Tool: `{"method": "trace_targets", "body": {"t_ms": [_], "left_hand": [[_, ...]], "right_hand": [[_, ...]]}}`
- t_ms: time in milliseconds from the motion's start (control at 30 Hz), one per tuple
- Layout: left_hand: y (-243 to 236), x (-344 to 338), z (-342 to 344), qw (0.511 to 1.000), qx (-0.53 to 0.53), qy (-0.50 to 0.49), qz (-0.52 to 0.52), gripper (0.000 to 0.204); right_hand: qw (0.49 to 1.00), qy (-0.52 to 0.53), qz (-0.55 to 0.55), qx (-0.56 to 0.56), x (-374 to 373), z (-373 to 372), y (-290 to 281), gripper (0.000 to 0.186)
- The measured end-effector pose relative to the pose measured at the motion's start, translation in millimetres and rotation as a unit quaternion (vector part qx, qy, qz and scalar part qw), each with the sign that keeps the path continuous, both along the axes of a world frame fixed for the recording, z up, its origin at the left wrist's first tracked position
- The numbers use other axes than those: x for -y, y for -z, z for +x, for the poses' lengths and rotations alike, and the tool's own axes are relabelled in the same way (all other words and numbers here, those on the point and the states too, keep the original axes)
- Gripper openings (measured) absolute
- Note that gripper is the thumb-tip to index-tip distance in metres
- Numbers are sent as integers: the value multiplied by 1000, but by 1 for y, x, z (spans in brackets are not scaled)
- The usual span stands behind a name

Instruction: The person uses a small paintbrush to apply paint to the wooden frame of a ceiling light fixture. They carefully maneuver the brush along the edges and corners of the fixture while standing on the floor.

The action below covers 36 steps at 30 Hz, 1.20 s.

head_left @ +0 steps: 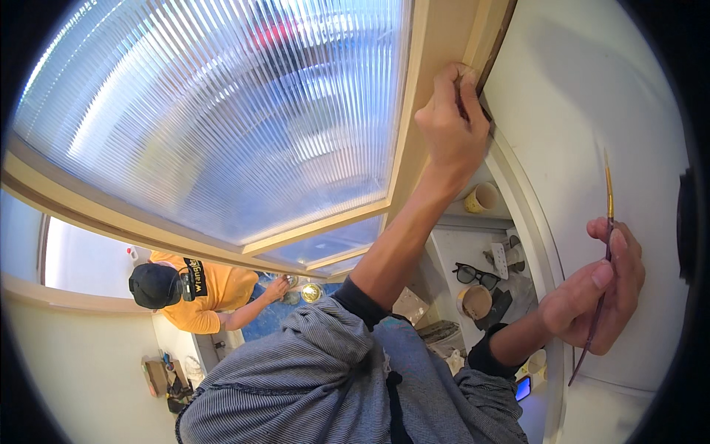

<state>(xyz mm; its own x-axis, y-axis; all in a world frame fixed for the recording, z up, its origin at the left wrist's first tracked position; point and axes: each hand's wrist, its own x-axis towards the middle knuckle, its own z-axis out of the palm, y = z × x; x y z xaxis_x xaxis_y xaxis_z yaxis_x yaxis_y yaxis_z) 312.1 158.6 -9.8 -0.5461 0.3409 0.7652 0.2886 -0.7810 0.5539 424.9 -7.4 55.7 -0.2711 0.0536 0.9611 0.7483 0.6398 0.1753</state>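
My right hand [603, 292] grips a thin paintbrush [609, 192] with a dark handle, a gold ferrule and a fine tip. It points up in front of a white wall [592, 96]. My left arm reaches up, and my left hand [455, 122] is closed, its fingertips pressed together at the edge of a pale wooden frame [436, 44]. Whatever those fingers hold, if anything, is hidden. The frame surrounds a large ribbed glass pane [222, 118].
Below, a white shelf [451, 248] carries black-framed glasses [477, 276], a tub of brown material [475, 302] and a paper cup [482, 197]. A lit phone [523, 388] lies lower right. Another person in an orange shirt [214, 292] reaches toward a golden-looking container [311, 293] at lower left.
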Motion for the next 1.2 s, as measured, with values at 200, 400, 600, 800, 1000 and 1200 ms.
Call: {"method": "trace_targets", "body": {"t_ms": [200, 400, 600, 800, 1000, 1200], "left_hand": [[5, 5, -14, 1000, 13, 20, -7, 11], [-12, 9, -13, 997, 22, 66, 15, 11], [-13, 5, -13, 1000, -1, 21, 23, 7], [-11, -1, -16, 997, -53, -2, 60, 5], [-11, 2, -22, 996, -65, 4, 55, 4], [-14, 5, -23, 998, -50, 32, 21, 3]], "right_hand": [[1000, 19, -7, 7, 3, 4, 3, 29], [1000, 25, -3, -5, 2, 4, 5, 29], [1000, 11, -8, -3, 2, 4, 6, 29], [999, 32, 1, -23, 2, 2, 9, 27], [999, 20, 7, -31, 0, 5, 9, 26], [999, 8, 3, -53, 0, 3, 8, 26]]}}
